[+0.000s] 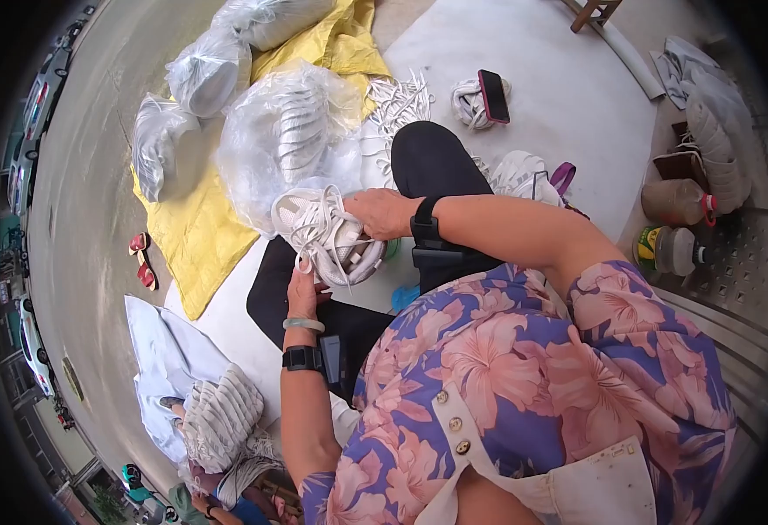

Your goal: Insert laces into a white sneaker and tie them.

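We have the white sneaker point(327, 236) clamped over our lap: the right hand point(382, 213) closes around its heel end, the left hand point(303, 289) pinches the sole edge and loose white laces point(336, 254) from below. Best to keep that right grip firm and draw each lace flat, untwisted. Bagged white shoes point(289, 131) sit just beyond on the yellow sheet point(196, 236).

A white laced sneaker point(327, 236) is held over the lap, left hand point(303, 293) under it, right hand point(382, 213) on top. Clear plastic bags of white shoes point(283, 131) are piled on a yellow tarp point(196, 236) ahead-left. A black smartphone point(493, 96) is lying on another white sneaker point(471, 103), further ahead.
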Demonstrator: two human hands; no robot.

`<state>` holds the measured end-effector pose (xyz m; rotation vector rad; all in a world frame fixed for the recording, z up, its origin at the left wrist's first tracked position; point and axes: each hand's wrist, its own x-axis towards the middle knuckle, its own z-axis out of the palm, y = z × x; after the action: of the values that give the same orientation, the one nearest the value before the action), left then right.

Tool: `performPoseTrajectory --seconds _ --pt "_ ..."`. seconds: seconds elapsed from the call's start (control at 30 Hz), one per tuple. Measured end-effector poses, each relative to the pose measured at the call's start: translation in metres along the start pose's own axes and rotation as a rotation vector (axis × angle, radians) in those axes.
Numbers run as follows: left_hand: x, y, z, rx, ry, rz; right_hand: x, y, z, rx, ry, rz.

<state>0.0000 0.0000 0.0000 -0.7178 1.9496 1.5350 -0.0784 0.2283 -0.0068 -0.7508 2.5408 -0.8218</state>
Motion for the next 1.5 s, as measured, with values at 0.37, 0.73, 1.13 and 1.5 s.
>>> performPoseTrajectory --seconds 0.37,0.73,1.13,1.5 --pt "0.005 -0.011 0.005 -0.063 0.023 -0.022 -0.006 -0.012 -0.005 0.017 0.114 0.025" --pt "-0.008 0.008 0.017 -0.190 -0.075 -0.093 -0.012 -0.017 -0.029 0.075 0.160 0.156" --pt "0.002 -0.001 0.017 -0.121 -0.050 -0.115 -0.001 -0.020 -0.012 -0.016 0.042 0.206" --pt "-0.004 0.003 0.007 -0.260 -0.142 -0.149 -0.019 -0.018 -0.026 0.092 0.133 0.091"
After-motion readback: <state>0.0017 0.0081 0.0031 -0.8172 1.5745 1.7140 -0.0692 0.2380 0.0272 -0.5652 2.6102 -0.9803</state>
